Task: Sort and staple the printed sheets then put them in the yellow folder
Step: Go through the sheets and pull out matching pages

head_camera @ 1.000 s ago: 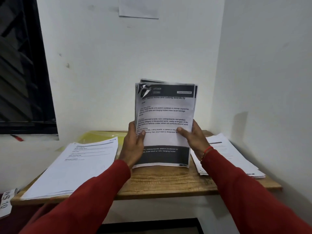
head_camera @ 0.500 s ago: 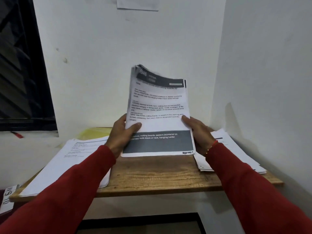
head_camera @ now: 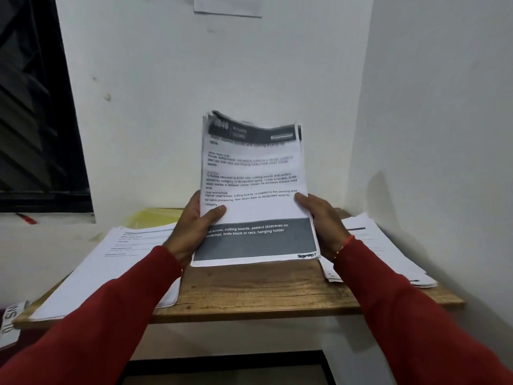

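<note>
Squaring the sheets (head_camera: 254, 190) looked like the step in hand: the left hand (head_camera: 191, 229) and right hand (head_camera: 323, 220) each gripped one side of the bundle, thumbs in front, other fingers curled behind, w/ the bottom edge just above or touching the tabletop (head_camera: 249, 290); I could not tell which. Next move, I judge, needs tapping the edges level, then a stapler, but no stapler was visible. The top sheet showed a dark header, text and a grey band below; its upper part was blurred. The yellow folder (head_camera: 152, 218) lay behind the left pile (head_camera: 111, 265), another pile (head_camera: 380, 245) at the right.
</note>
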A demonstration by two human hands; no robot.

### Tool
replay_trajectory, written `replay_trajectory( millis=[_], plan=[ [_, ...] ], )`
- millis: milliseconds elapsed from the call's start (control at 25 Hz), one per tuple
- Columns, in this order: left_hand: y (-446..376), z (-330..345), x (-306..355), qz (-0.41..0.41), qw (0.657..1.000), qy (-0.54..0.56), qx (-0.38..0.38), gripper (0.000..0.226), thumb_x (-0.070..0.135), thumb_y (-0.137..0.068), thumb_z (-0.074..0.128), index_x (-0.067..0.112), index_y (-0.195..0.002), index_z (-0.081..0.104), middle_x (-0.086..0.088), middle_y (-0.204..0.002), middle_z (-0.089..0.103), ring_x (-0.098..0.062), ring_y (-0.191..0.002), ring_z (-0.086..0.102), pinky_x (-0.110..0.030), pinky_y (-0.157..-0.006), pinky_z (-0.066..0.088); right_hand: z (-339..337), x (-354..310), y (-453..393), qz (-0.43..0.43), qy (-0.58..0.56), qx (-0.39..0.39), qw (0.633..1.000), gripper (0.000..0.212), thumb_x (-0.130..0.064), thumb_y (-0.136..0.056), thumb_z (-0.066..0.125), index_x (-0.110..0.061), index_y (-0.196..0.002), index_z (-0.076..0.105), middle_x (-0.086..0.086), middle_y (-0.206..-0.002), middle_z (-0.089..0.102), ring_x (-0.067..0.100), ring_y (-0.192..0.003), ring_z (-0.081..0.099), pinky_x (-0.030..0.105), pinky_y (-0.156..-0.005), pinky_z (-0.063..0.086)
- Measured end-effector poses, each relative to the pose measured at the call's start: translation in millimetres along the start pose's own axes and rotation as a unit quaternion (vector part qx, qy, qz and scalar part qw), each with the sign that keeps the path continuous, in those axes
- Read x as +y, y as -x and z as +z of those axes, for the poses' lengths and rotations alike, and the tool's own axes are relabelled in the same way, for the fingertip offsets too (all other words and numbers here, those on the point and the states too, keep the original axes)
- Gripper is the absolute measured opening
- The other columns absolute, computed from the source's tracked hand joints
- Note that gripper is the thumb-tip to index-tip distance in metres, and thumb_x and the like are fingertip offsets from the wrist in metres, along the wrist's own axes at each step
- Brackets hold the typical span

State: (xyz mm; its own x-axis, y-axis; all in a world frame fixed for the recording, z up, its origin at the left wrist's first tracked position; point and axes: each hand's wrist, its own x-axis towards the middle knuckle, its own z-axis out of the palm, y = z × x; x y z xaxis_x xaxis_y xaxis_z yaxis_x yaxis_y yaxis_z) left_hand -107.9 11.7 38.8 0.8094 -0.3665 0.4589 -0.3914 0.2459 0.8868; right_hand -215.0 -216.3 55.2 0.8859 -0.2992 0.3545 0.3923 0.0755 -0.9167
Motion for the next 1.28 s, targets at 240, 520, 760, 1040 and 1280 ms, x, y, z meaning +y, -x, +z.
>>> replay_trajectory(
  millis=[240,520,760,1040,1280],
  plan=[
    [10,3,-33,-0.09,0.916,-0.381,-0.091,0.068,0.023,-0.092,0.067,0.016,-0.147,0.029,0.0,-0.128,0.062,-0.022,-0.12,0.059,-0.026,-0.095,0.041,-39,45,-14,0.061,0.33,0.059,0.94,0.009,-0.007,-0.085,0.071,-0.007,-0.093,0.076,0.006,-0.094,0.076,0.026,-0.094,0.071,0.042,-0.093,0.055],
    [17,11,-45,-0.093,0.767,-0.628,-0.094,0.067,0.061,-0.092,0.052,0.019,-0.142,0.036,-0.007,-0.138,0.043,-0.031,-0.126,0.051,-0.044,-0.097,0.045,-41,57,-20,0.168,0.614,0.04,0.77,0.048,-0.044,-0.085,0.07,-0.008,-0.116,0.063,0.009,-0.117,0.062,0.029,-0.117,0.057,0.028,-0.086,0.042],
    [12,-76,-12,-0.056,0.829,-0.553,0.066,0.037,0.052,-0.095,0.044,0.034,-0.114,0.069,-0.003,-0.122,0.063,-0.031,-0.114,0.061,-0.045,-0.095,0.05,52,41,-4,-0.048,0.652,-0.049,0.755,0.043,-0.052,-0.092,0.055,-0.019,-0.118,0.064,0.008,-0.121,0.062,0.028,-0.121,0.05,0.033,-0.1,0.037],
    [24,-206,-15,-0.271,0.712,-0.634,0.133,0.06,0.055,-0.101,0.036,0.01,-0.138,0.05,-0.021,-0.145,0.043,-0.042,-0.132,0.041,-0.048,-0.107,0.037,178,91,-29,0.033,0.633,-0.182,0.752,0.061,-0.057,-0.093,0.051,-0.01,-0.131,0.056,0.016,-0.134,0.056,0.032,-0.126,0.049,0.038,-0.105,0.04],
    [22,-226,-36,-0.329,0.718,-0.604,0.103,0.071,0.068,-0.09,0.049,0.013,-0.134,0.05,-0.016,-0.141,0.05,-0.036,-0.129,0.046,-0.04,-0.106,0.039,198,130,-20,0.046,0.657,-0.162,0.735,0.062,-0.058,-0.094,0.045,-0.012,-0.137,0.045,0.015,-0.141,0.039,0.033,-0.13,0.036,0.045,-0.106,0.034]
  ],
)
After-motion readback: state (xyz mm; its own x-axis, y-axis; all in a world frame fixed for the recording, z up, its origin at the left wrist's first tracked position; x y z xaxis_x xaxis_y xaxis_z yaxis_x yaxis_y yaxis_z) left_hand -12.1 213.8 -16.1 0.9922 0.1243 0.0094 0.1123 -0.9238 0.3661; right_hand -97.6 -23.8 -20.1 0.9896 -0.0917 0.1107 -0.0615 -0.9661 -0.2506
